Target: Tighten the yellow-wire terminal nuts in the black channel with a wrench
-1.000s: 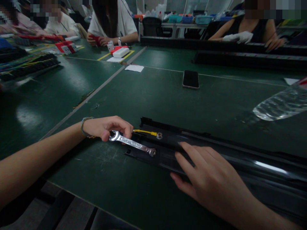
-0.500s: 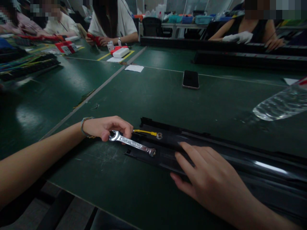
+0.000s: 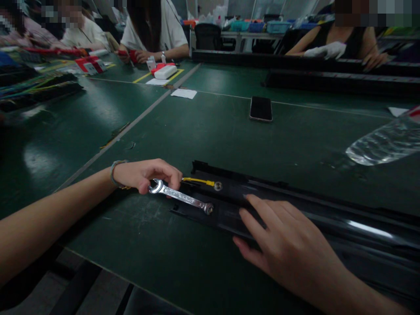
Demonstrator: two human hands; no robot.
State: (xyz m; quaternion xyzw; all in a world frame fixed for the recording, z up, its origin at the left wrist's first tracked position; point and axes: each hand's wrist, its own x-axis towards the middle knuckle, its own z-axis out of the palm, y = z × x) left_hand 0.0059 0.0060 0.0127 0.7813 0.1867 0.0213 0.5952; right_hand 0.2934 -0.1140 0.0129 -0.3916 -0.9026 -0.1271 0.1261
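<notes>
A silver combination wrench (image 3: pixel 182 197) is gripped near its open jaw by my left hand (image 3: pixel 149 175), its fingers closed. The wrench's ring end sits around a nut on a long black plastic housing (image 3: pixel 229 218). Beside it, a yellow wire (image 3: pixel 198 180) runs from under my left fingers to a ring terminal fastened on the housing by a second nut (image 3: pixel 218 186). My right hand (image 3: pixel 285 240) rests over the housing with fingers spread, fingertips on its surface. The far right end of the housing runs out of view.
A phone (image 3: pixel 261 109) lies beyond the housing on the green table (image 3: pixel 157 135), and a clear plastic bottle (image 3: pixel 383 138) lies at the right. White paper (image 3: pixel 183 93) and red-and-white parts (image 3: pixel 165 71) are farther off. Co-workers sit across the table; one wears a white glove (image 3: pixel 326 50).
The wrench and both my hands have stayed practically in place. Across the table, a co-worker's hands have shifted slightly around a red part.
</notes>
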